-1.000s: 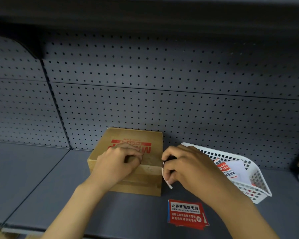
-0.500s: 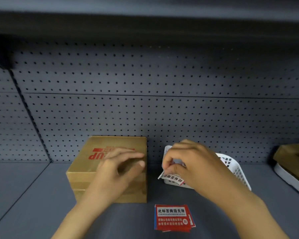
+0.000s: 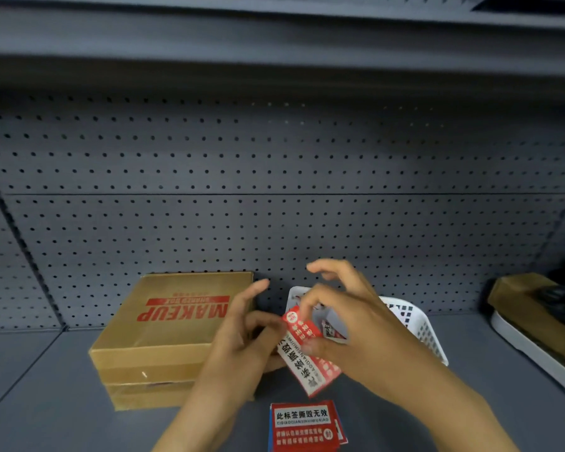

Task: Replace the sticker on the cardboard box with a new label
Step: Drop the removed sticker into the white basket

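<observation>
A person's right hand (image 3: 356, 324) pinches a red-and-white label (image 3: 307, 350) between thumb and forefinger, the other fingers spread loose above it, while the left hand (image 3: 242, 337) closes thumb and fingers on the label's left edge, index finger raised. The label hangs in the air just right of the cardboard box (image 3: 163, 334), its long axis running from far left to near right, tilted, black characters on a white band beside red print. The box sits on the grey shelf (image 3: 62, 402) to the left of both hands, its top printed MAKEUP in red; the left hand is nearer to it. No sticker can be made out on the box top. A stack of matching labels (image 3: 304, 425) lies near, and a white basket (image 3: 418, 324) stands behind the right hand.
</observation>
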